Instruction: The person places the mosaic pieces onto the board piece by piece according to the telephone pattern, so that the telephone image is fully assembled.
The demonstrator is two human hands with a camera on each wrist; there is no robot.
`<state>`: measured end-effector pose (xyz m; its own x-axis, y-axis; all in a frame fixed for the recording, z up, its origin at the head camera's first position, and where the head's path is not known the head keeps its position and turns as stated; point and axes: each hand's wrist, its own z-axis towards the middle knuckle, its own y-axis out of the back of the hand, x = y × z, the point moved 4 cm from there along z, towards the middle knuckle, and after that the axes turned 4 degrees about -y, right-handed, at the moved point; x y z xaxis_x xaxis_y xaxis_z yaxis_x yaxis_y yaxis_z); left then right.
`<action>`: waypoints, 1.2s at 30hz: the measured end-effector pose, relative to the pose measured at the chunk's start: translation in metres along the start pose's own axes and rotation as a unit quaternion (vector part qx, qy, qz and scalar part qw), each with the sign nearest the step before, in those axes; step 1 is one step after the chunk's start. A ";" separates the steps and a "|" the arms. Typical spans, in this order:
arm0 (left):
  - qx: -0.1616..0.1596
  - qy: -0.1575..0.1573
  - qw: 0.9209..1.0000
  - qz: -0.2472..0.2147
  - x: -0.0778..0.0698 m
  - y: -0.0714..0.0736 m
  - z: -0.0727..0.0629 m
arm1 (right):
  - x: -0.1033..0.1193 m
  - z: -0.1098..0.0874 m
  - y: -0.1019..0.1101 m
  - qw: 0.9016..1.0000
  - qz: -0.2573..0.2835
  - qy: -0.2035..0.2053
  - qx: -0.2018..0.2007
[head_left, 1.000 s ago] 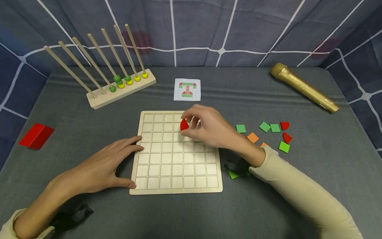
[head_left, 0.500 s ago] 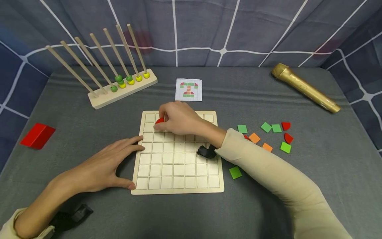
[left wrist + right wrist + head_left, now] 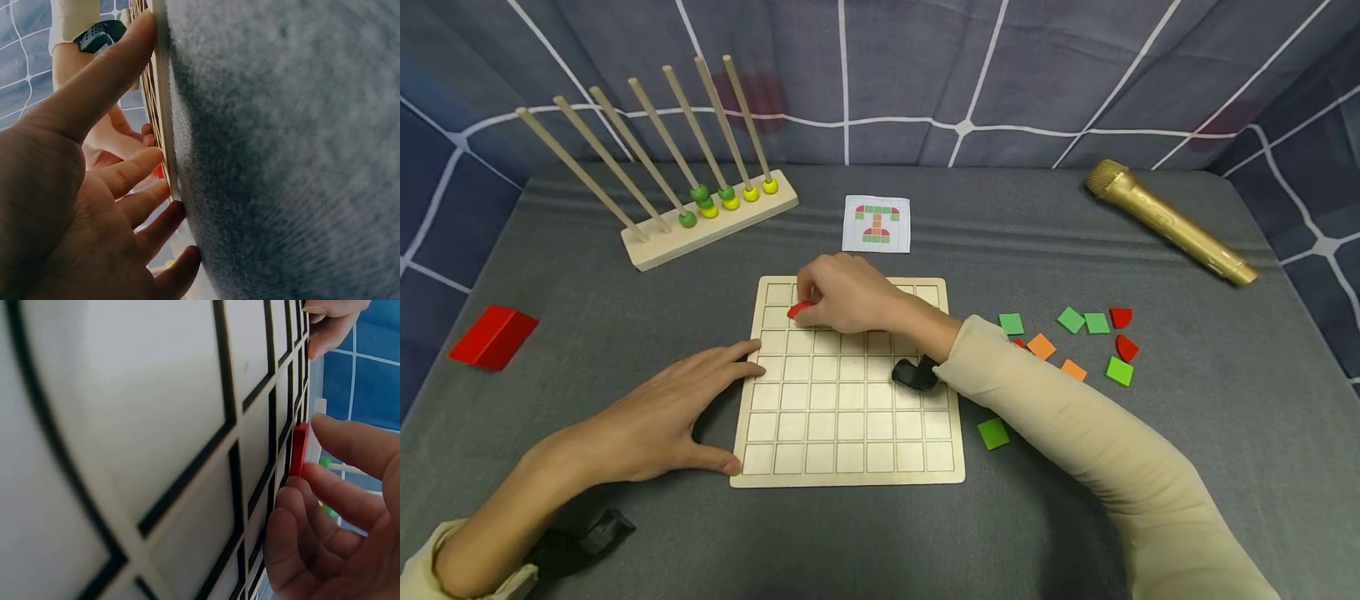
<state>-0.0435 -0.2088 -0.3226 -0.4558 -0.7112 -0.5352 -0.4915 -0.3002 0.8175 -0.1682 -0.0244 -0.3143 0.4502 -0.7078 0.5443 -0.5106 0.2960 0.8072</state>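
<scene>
A pale wooden grid board (image 3: 850, 417) lies flat in the middle of the table. Near its upper left corner, my right hand (image 3: 853, 296) holds a red quarter-round tile (image 3: 799, 309) between thumb and forefinger, down at the board's squares. The right wrist view has the same red tile (image 3: 300, 450) low against the grid, its edge touching the fingertips. My left hand (image 3: 662, 417) rests with spread fingers along the board's left edge; the left wrist view shows its fingertips against the rim. Part of the board's top is hidden under the right hand and forearm.
Several loose green, orange and red tiles (image 3: 1097, 323) lie right of the board. Behind it is a printed pattern card (image 3: 876, 223). A wooden peg rack (image 3: 715, 223) with beads stands back left, a red block (image 3: 493, 337) at far left, a gold microphone (image 3: 1172, 221) back right.
My right hand has carried the red tile leftward across the board's upper part and lowered it; the tile lies flatter now. My left hand has stayed at the board's edge.
</scene>
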 end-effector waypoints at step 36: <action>0.005 0.008 1.000 -0.010 0.001 0.001 0.000 | -0.002 -0.006 -0.002 0.991 0.078 0.103 0.034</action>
<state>-0.0443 -0.2093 -0.3225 -0.4345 -0.7152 -0.5474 -0.5082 -0.3072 0.8046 -0.1636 -0.0195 -0.3163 0.4980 -0.5089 0.7022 -0.6311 0.3427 0.6959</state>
